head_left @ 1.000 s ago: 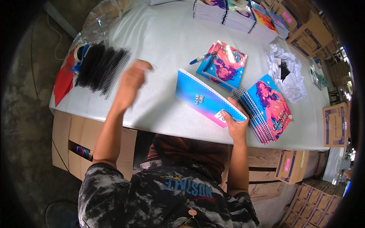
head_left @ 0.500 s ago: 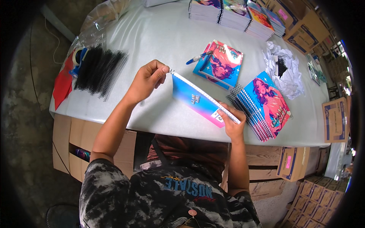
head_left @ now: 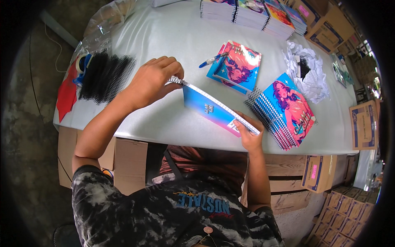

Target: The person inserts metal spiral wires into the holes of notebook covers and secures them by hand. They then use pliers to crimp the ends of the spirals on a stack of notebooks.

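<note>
Since a second ago the left hand point(head_left: 154, 80) has come off the worktop point(head_left: 164, 37) and now pinches a wire coil point(head_left: 176, 80) at the notebook's point(head_left: 214, 111) far end. Right hand point(head_left: 249, 133) clamps the near corner. Notebook's blue fading to pink, tilted up on edge over the worktop's front, spine up. Black coils point(head_left: 105, 74) lie left.

Bright, even daylight fills the scene, and the pale desk point(head_left: 164, 37) shines with soft glare along its far side. Shadows are faint and short. The centre is sharp; straight edges bow outward, and the corners fall into a black, blurred fisheye rim.
</note>
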A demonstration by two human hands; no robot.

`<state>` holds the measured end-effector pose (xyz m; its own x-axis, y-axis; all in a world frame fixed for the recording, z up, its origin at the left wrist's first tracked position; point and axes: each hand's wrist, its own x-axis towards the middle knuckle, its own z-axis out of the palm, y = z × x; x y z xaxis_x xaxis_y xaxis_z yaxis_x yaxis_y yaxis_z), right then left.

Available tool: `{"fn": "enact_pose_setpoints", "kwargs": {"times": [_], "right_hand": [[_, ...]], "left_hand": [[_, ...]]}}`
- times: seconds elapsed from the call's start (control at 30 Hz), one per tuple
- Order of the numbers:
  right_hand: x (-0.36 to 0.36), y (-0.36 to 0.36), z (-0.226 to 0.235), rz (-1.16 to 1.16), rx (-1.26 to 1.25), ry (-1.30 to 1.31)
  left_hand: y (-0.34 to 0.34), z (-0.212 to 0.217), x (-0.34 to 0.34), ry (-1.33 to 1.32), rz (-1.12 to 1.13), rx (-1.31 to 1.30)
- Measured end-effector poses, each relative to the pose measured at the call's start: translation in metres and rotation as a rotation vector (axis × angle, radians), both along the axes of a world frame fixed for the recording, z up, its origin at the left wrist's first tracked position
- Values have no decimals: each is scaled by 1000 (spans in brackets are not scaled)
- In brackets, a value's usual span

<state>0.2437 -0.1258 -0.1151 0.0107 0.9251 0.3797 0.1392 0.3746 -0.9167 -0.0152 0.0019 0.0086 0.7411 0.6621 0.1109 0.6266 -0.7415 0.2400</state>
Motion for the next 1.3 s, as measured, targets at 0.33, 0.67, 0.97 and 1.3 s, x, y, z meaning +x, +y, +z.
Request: {"fn": "enact_pose_setpoints", "kwargs": {"times": [0.33,0.67,0.97,1.3], "right_hand": [[-8,-8,0,4,1,20],[-13,-5,-11,-23,167,-73],[-18,-6,-14,-61,194,-91],[-21,-7,-14,-56,232,-111]], "left_hand": [[-10,-9,12,-17,-67,386],[-4,-8,5,-16,-263,425],[-16,17,17,286,-90,97],[-16,12,11,200,-110,271]]}}
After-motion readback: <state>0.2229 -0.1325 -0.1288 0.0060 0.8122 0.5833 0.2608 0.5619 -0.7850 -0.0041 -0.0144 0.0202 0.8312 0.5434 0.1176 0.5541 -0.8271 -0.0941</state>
